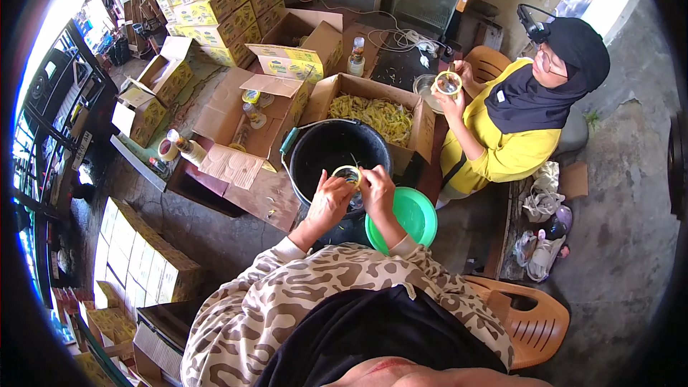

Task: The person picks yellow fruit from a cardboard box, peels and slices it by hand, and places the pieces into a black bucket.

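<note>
My left hand and my right hand are together over the near rim of a black bucket. Between them is a small round item with a yellow rim, perhaps a plastic cup or its label; my left hand's fingers lie on it and my right fingers pinch its right side. A green plastic basin sits under my right wrist. Behind the bucket, an open cardboard box holds a heap of yellow-green strips.
A co-worker at the right holds a yellow-rimmed clear cup. Left of the bucket is an open carton with cups inside. Stacked cartons rise at the back; an orange chair stands behind me at the right.
</note>
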Action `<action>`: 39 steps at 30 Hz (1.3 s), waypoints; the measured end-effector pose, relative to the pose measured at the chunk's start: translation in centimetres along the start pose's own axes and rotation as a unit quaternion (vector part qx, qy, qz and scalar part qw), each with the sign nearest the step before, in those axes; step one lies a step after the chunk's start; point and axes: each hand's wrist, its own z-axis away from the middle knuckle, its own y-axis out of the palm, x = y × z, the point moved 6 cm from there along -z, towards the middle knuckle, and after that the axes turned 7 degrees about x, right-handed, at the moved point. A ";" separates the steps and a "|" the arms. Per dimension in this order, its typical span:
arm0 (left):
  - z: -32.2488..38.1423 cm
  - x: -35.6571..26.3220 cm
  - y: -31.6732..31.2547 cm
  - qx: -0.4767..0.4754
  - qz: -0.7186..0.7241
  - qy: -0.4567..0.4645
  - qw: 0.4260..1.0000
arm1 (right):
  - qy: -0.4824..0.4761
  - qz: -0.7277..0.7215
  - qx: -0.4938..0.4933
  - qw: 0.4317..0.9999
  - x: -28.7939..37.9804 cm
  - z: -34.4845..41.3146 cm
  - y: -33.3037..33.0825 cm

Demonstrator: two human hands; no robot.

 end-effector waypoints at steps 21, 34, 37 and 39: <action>-0.8 0.4 -0.7 -0.046 0.047 -0.019 0.998 | -0.089 0.056 -0.017 0.994 1.7 2.0 -1.1; -0.8 0.6 -0.8 -0.044 0.025 -0.031 0.998 | -0.080 0.036 -0.013 0.996 1.9 2.5 -1.0; -0.9 0.3 -0.5 -0.039 0.013 -0.018 0.999 | -0.067 0.048 -0.001 0.997 1.5 2.1 -0.4; -0.6 0.1 -0.4 -0.024 -0.001 -0.014 1.000 | -0.058 0.062 -0.002 0.996 1.4 1.8 -0.2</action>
